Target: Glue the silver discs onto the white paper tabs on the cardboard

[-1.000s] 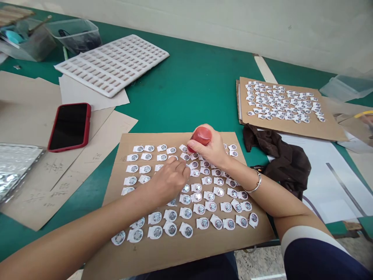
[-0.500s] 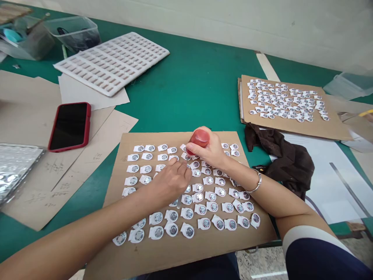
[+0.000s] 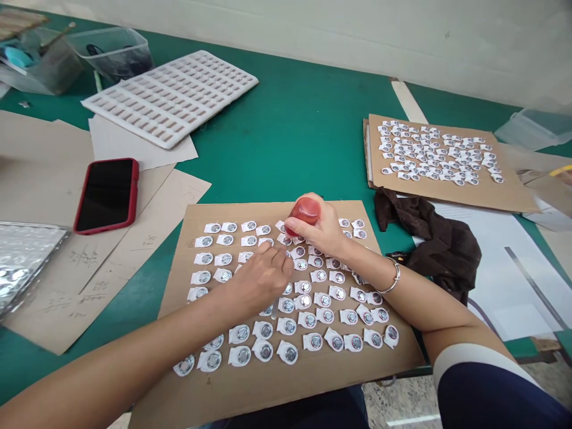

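- Working on the tags (image 3: 286, 352) with both hands seems to be your step now. Each tag is white with a shiny round part, and they lie in rows on the big brown board (image 3: 179, 393) in front of you.
- Your right hand (image 3: 325, 229) is wrapped around a red thing (image 3: 306, 211), just over the tags at the far side.
- Your left hand (image 3: 269, 269) is curled up small, near your right hand. I cannot tell what its fingers hold. A thin clear strip (image 3: 274, 308) pokes out below it.
- The next move, I think, calls for a steady right hand and small, light finger moves, so no tag gets bumped.
- Far left, a clear tub (image 3: 58, 78) has a blue thing (image 3: 18, 56) and a stick (image 3: 59, 37) in it.
- The bin (image 3: 100, 61) beside it has dark things (image 3: 134, 64) inside.
- The white tray (image 3: 167, 139) has rows of slots.
- I cannot tell what the right-side box (image 3: 531, 131) holds.
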A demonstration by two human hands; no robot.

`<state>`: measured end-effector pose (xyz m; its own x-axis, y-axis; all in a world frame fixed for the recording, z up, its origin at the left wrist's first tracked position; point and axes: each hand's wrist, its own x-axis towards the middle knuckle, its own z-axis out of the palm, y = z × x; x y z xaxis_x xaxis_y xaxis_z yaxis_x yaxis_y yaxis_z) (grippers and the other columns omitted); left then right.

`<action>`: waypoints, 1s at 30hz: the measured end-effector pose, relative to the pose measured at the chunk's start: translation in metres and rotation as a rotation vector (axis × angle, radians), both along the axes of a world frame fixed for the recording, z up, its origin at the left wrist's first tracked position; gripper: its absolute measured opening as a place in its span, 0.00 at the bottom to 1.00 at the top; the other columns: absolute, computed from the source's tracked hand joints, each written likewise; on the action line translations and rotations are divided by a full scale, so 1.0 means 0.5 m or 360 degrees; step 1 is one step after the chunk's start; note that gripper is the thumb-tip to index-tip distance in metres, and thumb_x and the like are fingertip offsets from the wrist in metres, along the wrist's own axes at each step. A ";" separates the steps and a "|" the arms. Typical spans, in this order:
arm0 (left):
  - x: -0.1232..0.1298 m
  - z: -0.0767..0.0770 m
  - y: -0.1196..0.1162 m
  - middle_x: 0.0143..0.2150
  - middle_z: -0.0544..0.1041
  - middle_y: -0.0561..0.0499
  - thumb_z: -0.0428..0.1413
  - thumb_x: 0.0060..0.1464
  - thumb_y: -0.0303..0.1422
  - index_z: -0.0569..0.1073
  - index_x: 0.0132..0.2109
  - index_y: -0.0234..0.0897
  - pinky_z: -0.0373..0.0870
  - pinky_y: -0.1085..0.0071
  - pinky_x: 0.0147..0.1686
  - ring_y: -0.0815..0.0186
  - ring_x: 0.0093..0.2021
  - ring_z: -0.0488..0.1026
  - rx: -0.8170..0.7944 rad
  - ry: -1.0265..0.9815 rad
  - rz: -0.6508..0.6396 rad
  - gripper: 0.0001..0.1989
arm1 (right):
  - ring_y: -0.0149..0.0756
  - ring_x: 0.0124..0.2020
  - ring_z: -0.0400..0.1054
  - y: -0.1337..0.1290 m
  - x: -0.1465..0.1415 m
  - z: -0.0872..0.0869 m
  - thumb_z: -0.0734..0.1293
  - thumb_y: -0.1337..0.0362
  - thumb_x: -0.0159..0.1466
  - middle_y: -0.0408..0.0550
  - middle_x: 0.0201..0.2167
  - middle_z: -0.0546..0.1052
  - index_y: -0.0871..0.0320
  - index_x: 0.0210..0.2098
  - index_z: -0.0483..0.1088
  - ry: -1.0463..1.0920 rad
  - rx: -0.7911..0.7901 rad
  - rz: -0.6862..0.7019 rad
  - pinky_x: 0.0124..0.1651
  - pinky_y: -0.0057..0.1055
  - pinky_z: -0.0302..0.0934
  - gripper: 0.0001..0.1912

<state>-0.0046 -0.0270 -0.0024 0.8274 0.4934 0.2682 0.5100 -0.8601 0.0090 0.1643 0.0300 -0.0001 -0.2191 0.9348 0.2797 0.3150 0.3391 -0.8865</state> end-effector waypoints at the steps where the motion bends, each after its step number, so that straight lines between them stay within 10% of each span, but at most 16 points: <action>1: 0.000 0.000 0.000 0.29 0.74 0.39 0.43 0.48 0.12 0.69 0.31 0.27 0.69 0.57 0.37 0.58 0.33 0.71 -0.0002 -0.0003 -0.0004 0.13 | 0.30 0.27 0.66 -0.001 0.000 0.001 0.69 0.53 0.53 0.41 0.25 0.73 0.56 0.31 0.63 0.0000 -0.0019 0.0014 0.34 0.31 0.60 0.15; 30: 0.000 0.000 0.001 0.30 0.73 0.40 0.43 0.47 0.12 0.69 0.31 0.28 0.68 0.61 0.37 0.60 0.31 0.70 0.0043 0.0098 -0.0001 0.13 | 0.29 0.26 0.65 0.006 0.003 -0.005 0.69 0.56 0.53 0.40 0.25 0.71 0.55 0.30 0.63 0.0055 -0.0007 -0.0048 0.32 0.30 0.60 0.13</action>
<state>-0.0047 -0.0267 -0.0022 0.8431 0.4860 0.2302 0.5082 -0.8600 -0.0458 0.1659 0.0331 -0.0027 -0.1810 0.9421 0.2822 0.2942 0.3257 -0.8985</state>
